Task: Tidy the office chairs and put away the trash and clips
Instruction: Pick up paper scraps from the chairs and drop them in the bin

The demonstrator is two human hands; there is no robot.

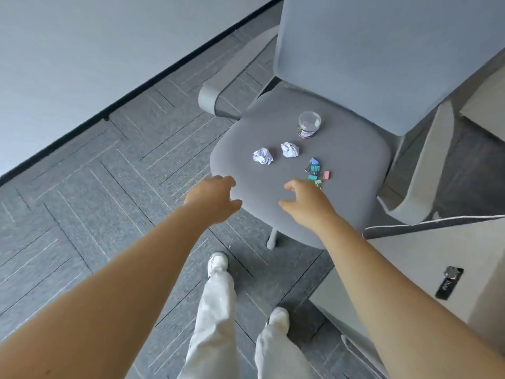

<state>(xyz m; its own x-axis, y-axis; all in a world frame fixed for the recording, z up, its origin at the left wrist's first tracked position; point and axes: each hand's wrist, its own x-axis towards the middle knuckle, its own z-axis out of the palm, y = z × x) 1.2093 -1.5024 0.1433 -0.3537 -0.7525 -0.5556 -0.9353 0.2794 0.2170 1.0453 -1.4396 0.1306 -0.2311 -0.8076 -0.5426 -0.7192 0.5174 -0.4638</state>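
Grey carpet tiles (95, 187) cover the floor on the left, running up to a pale wall. Left hand (214, 196) hovers at the front-left edge of the office chair seat (341, 160), fingers loosely curled and apart, gripping nothing. Two crumpled paper balls lie on the seat beyond both hands: the left paper ball (263, 156) and the right paper ball (290, 150), near each other but not touching. Right hand (306, 202) hovers over the front of the seat, fingers spread and curved, empty; its fingertips sit just beside the nearest of the binder clips (317, 172), a loose coloured cluster. Contact with that clip cannot be determined. A clear plastic jar (308, 124) stands upright further back, near the backrest (382, 56). A pale cabinet (426, 258) occupies the right.
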